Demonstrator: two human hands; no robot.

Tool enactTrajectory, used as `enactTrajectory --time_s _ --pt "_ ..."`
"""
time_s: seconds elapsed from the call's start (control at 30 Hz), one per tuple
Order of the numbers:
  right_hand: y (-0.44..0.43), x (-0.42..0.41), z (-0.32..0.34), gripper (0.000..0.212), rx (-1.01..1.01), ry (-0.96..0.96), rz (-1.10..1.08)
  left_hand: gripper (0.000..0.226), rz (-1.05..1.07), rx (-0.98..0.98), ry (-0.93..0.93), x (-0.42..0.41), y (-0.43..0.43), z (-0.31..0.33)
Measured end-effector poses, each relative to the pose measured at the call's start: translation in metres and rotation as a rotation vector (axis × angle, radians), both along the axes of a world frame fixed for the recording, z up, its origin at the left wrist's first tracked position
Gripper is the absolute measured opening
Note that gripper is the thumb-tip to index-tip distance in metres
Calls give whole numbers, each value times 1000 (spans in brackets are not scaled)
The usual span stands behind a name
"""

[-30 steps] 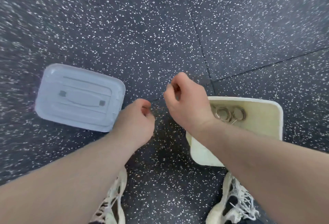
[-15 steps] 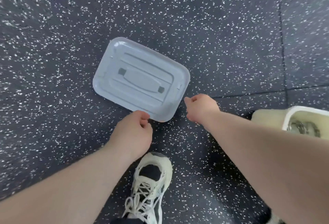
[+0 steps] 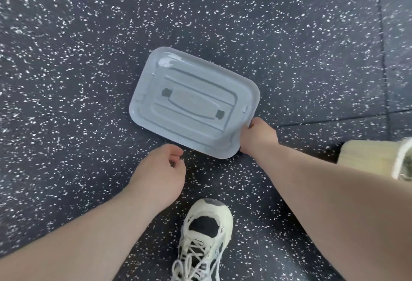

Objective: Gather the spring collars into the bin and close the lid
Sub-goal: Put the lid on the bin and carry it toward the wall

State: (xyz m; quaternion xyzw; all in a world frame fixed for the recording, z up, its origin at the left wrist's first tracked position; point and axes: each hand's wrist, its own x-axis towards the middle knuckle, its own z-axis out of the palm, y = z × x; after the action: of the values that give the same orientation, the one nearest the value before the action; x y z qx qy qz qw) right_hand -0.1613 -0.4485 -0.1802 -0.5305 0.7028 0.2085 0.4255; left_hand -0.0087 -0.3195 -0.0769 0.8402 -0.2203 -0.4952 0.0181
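A pale grey-blue rectangular lid lies flat on the speckled floor, underside up, with a moulded handle shape in its middle. My right hand grips the lid's near right corner, thumb on the rim. My left hand hovers just short of the lid's near edge, fingers loosely curled, holding nothing. The cream bin shows only partly at the right edge, behind my right forearm. The spring collars inside it are too blurred to make out.
Dark rubber floor tiles with white specks fill the view, with seams on the right. My foot in a white and black laced sneaker stands below the lid, between my forearms.
The view has swung left, away from the bin and onto the lid. My right hand has reached the lid's corner and closed on it. My left hand has drawn close to the near edge.
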Motion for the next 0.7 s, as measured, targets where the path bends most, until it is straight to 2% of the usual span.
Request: enactTrajectory --time_s 0.1,0.23,0.47,0.6,0.7 --pt "-5 -14 25 23 3 -77 -35 35 -1 1 -28 -15 -5 5" --pt "-32 -43 61 17 -10 -137 79 40 27 7 -41 -46 -12 18" --pt "-87 -111 113 10 -125 -92 147 35 169 -111 -240 -79 -33 47" --pt "-114 -153 141 9 -167 -45 172 51 10 -111 -209 -105 -51 67" --pt "-134 -189 163 10 -193 -4 156 68 -179 -134 -254 -124 -67 80"
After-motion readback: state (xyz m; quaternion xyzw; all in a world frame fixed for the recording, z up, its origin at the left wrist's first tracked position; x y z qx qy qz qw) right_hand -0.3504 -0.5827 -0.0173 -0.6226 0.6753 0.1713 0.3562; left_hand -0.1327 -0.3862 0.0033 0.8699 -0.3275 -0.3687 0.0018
